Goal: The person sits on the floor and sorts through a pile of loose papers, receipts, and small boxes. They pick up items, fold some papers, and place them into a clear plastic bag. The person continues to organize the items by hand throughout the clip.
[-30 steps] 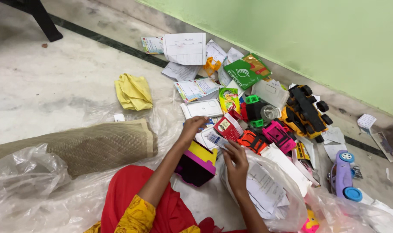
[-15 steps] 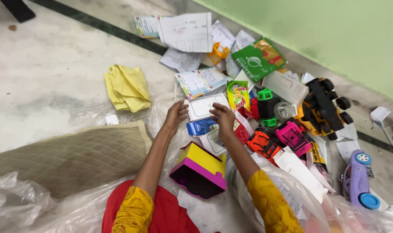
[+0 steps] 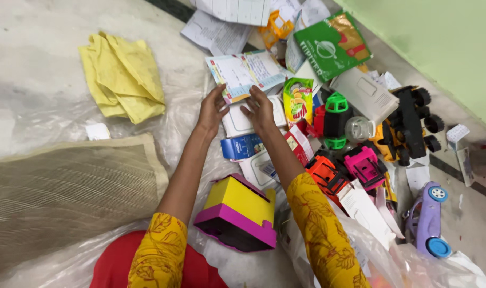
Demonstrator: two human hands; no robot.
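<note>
Left hand: your left hand lies fingers spread and flat, holding nothing, its tips on the near edge of the printed leaflet.
Right hand: your right hand is just beside it, fingers loosely open, resting on the white flat box and touching the leaflet's near edge.
White flat box: it lies on the clear plastic sheet between and under your two hands, partly covered by them.
Leaflet: just far of your hands, overlapping the far edge of the white box.
Near side: a blue carton sits just near of the white box; nearer still a yellow and pink toy house lies between your forearms.
Right side: a yellow-green snack packet, a green and black toy, an orange toy car and a pink toy car crowd together.
Left side: a crumpled yellow cloth lies well apart on the floor; a woven mat lies near left.
Far right: a green packet lies by the green wall.
</note>
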